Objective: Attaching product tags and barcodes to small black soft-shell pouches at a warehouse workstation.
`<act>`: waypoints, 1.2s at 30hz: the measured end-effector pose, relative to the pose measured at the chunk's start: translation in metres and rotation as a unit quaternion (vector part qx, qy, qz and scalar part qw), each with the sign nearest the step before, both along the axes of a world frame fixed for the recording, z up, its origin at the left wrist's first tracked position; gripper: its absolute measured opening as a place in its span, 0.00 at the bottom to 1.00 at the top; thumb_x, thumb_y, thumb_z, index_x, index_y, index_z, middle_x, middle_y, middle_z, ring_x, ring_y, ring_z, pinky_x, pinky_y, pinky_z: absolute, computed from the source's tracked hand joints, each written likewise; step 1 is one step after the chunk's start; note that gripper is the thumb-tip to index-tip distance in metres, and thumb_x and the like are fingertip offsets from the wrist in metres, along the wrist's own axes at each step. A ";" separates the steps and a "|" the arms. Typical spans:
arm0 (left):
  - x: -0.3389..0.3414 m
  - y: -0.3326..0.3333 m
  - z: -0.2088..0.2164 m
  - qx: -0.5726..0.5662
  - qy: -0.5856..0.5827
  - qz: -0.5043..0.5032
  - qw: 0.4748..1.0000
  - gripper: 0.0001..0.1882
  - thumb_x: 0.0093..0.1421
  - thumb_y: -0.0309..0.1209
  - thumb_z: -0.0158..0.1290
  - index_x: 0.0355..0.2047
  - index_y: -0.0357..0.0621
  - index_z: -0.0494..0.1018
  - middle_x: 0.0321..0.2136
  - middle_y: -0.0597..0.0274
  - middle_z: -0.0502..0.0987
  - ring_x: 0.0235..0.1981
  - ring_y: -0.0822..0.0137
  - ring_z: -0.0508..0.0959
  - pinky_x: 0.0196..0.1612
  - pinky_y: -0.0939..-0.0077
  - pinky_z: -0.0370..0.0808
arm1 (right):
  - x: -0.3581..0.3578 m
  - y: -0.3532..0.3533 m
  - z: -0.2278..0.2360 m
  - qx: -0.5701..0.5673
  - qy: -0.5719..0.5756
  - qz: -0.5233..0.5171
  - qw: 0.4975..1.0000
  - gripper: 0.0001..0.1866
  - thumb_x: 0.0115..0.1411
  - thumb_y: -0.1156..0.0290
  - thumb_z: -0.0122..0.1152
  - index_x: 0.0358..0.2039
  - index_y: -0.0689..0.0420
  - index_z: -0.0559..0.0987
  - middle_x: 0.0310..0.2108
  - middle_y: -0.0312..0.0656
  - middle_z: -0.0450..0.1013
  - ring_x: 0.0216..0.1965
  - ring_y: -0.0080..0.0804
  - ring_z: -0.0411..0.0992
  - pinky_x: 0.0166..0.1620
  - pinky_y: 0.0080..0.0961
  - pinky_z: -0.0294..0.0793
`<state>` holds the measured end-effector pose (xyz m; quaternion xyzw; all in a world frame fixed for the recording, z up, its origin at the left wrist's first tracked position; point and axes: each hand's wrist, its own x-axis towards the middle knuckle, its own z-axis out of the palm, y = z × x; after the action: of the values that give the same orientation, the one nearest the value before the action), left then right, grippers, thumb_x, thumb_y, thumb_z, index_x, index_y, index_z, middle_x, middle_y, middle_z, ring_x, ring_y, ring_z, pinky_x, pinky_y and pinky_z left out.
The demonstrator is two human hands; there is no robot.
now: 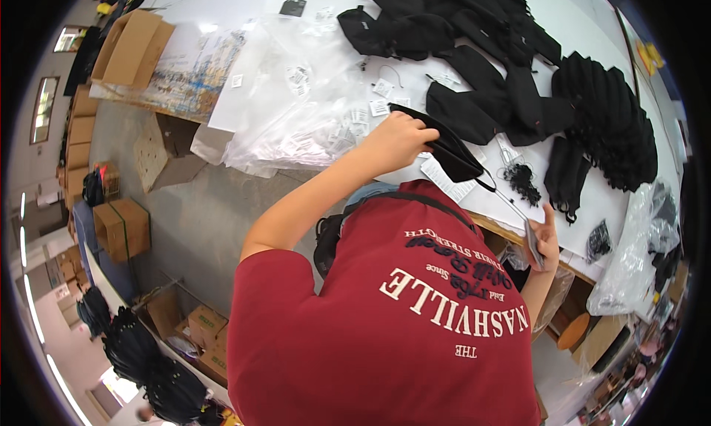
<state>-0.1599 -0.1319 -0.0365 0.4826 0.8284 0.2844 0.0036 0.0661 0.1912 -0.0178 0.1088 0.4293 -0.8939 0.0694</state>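
My left hand (pixel 404 138) is closed on the edge of a small black fabric pouch (pixel 452 153), lifted above the near edge of the white table (pixel 278 0). A thin cord loop hangs from the pouch's right end. From that loop a pale string stretches down to the right, toward my right hand (pixel 546 241). Its fingers grip a flat grey card or tag (pixel 533 244), partly hidden by the hand. Beneath the pouch lies a printed white sheet (pixel 446 180). Just right of it sits a tangle of black cords (pixel 522 183).
More black pouches (pixel 466 18) pile up at the far side, with a dense stack (pixel 607 122) to the right. Clear plastic (pixel 296 63) with white labels covers the table's left. A cardboard box (pixel 132 48) stands far left; a plastic bag (pixel 633 255) hangs over the right edge.
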 end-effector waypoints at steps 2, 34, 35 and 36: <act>0.002 0.006 0.004 -0.023 0.005 -0.010 1.000 0.08 0.53 0.35 0.55 0.31 0.48 0.73 0.25 0.61 0.75 0.31 0.58 0.76 0.40 0.66 0.67 | -0.005 0.007 0.010 -0.135 0.014 0.015 0.991 0.25 0.46 0.77 0.69 0.41 0.55 0.65 0.29 0.46 0.71 0.15 0.30 0.71 0.15 0.16 0.69; 0.024 0.049 0.036 -0.101 -0.047 -0.202 0.973 0.07 0.52 0.34 0.55 0.28 0.45 0.72 0.22 0.61 0.72 0.30 0.59 0.75 0.36 0.67 0.69 | -0.079 -0.036 -0.004 0.501 -0.037 -0.320 0.803 0.11 0.53 0.69 0.66 0.27 0.63 0.76 0.23 0.31 0.69 0.24 0.17 0.63 0.31 0.16 0.63; 0.023 0.049 0.039 -0.090 -0.043 -0.193 0.976 0.07 0.52 0.33 0.55 0.28 0.45 0.72 0.22 0.61 0.72 0.31 0.60 0.74 0.37 0.68 0.68 | -0.078 -0.044 0.004 0.536 -0.014 -0.283 0.795 0.09 0.50 0.72 0.67 0.27 0.63 0.77 0.22 0.34 0.70 0.25 0.20 0.64 0.32 0.18 0.64; 0.021 0.048 0.040 -0.082 -0.039 -0.180 0.979 0.07 0.52 0.33 0.55 0.28 0.44 0.72 0.23 0.61 0.71 0.31 0.61 0.73 0.38 0.69 0.68 | -0.080 -0.053 0.010 0.572 0.012 -0.266 0.776 0.08 0.49 0.73 0.67 0.27 0.63 0.77 0.22 0.36 0.70 0.26 0.23 0.66 0.32 0.19 0.65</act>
<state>-0.1386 -0.0834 0.0036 0.6108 0.7474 0.2289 0.1263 -0.0135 0.1379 -0.0074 0.2274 0.8165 -0.4675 -0.2510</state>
